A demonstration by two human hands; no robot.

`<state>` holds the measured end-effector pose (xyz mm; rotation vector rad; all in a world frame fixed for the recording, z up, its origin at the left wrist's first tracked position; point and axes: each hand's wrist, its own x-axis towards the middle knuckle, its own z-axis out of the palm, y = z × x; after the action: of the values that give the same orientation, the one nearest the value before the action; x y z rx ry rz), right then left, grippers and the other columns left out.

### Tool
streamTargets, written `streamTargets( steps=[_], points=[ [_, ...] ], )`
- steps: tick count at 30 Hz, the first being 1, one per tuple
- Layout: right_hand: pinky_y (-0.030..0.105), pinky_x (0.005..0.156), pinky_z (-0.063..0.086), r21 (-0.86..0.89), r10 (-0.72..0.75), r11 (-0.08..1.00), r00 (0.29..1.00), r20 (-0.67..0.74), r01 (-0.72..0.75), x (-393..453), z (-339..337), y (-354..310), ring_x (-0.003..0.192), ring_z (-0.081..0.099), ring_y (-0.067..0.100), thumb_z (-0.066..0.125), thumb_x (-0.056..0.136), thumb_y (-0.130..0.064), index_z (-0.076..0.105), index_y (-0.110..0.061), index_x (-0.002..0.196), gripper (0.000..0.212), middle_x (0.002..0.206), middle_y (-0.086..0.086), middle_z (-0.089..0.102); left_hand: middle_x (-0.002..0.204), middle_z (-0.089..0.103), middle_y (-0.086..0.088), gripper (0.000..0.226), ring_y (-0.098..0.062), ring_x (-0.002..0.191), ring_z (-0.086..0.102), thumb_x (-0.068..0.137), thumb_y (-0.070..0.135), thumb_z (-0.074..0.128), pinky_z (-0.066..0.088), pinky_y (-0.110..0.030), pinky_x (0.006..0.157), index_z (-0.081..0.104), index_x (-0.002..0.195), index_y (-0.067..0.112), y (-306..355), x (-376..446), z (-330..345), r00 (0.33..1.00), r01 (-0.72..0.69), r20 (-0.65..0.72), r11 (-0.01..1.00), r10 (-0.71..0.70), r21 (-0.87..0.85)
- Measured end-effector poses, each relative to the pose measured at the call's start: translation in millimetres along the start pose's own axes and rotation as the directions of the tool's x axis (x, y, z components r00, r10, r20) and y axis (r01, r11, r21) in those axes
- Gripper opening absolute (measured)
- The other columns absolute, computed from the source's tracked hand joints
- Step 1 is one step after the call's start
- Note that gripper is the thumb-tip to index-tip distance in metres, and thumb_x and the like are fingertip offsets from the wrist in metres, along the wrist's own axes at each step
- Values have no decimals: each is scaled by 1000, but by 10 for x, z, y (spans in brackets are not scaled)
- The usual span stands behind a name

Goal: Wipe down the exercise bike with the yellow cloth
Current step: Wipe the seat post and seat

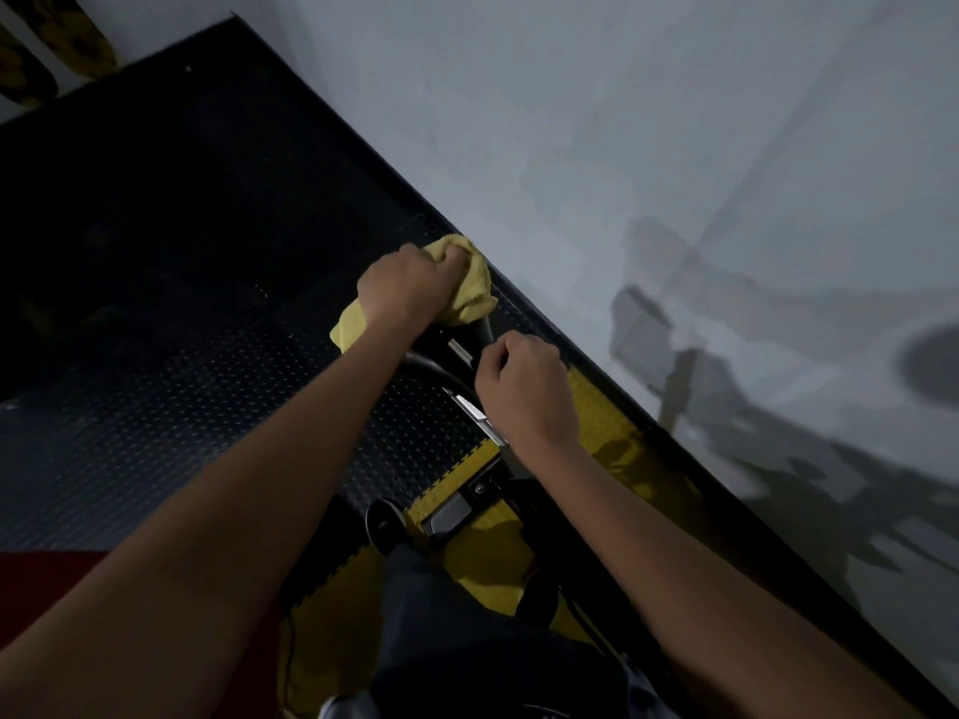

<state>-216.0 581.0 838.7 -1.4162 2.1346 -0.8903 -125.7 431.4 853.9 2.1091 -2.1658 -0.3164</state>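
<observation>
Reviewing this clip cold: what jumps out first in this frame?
The yellow cloth stands out at centre, bunched under the left hand and pressed onto the dark top of the exercise bike. Just below and to the right, the right hand is closed into a loose fist by the bike's frame. Behind them the pale wall carries hard shadows at the right, against the dark studded floor mat on the left.

two hands, left hand (pixel 410 288) and right hand (pixel 524 386), one yellow cloth (pixel 467 298), one exercise bike (pixel 467 407)
</observation>
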Motion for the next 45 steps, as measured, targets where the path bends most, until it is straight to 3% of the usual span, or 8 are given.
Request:
streamTargets(
  steps=[5,11,15,24,31,38,41,45],
  points=[
    [44,56,54,1,11,1000,1000,13,-11,3,1,9,64,60,24,41,102,-24,62,-7,80,35,75,9,61,111,68,-13,67,-34,101,63,87,64,40,37,-34,73,68,112,8,94,176,-100,979,113,181,989,-96,-90],
    [33,48,41,-2,13,1000,1000,16,-13,-19,-11,-19,59,56,20,43,102,-25,56,-10,74,34,70,4,57,107,63,-12,63,-32,96,60,95,64,39,44,-40,81,59,116,8,-249,-202,105,970,-189,-173,978,171,-93],
    [32,47,39,7,29,1000,999,20,-29,-6,-32,-41,60,57,20,43,102,-26,57,-10,76,34,71,4,57,114,63,-11,63,-30,104,59,91,63,46,44,-40,90,58,123,10,-385,-310,131,963,-161,-246,969,112,-188],
    [41,57,52,-7,7,1000,1000,-30,-7,-7,-18,-3,64,59,26,42,99,-22,62,-4,79,34,75,10,61,117,66,-20,82,-38,108,61,91,72,29,39,-37,80,66,119,4,-90,150,-147,971,151,204,983,-128,-102],
    [33,46,43,1,18,1000,1000,6,-18,-17,-30,2,58,57,21,43,102,-24,55,-10,73,34,70,6,57,109,63,1,46,-15,98,59,94,58,49,42,-29,78,64,123,26,-565,-384,116,965,-195,-238,912,113,-360],
    [29,46,38,-38,2,999,1000,-22,-2,-20,-9,-37,57,55,18,42,102,-24,52,-12,72,35,69,3,55,76,62,5,40,-11,70,56,93,56,51,44,-30,69,62,78,21,-594,-174,16,979,203,108,784,-173,-586],
    [36,47,48,-28,0,1000,1000,-30,0,-20,-10,-41,58,57,20,42,102,-24,56,-10,74,34,70,4,57,95,66,-8,45,-24,85,60,93,51,53,48,-36,76,67,92,8,-578,72,-84,916,391,311,738,-254,-550],
    [42,50,55,-14,17,1000,1000,-21,-17,-54,-7,-25,59,59,22,42,102,-25,57,-10,75,35,71,5,59,85,61,-3,48,-25,85,61,95,53,41,41,-32,72,66,94,12,-501,-125,-19,954,298,114,830,-278,-471]
  ],
)
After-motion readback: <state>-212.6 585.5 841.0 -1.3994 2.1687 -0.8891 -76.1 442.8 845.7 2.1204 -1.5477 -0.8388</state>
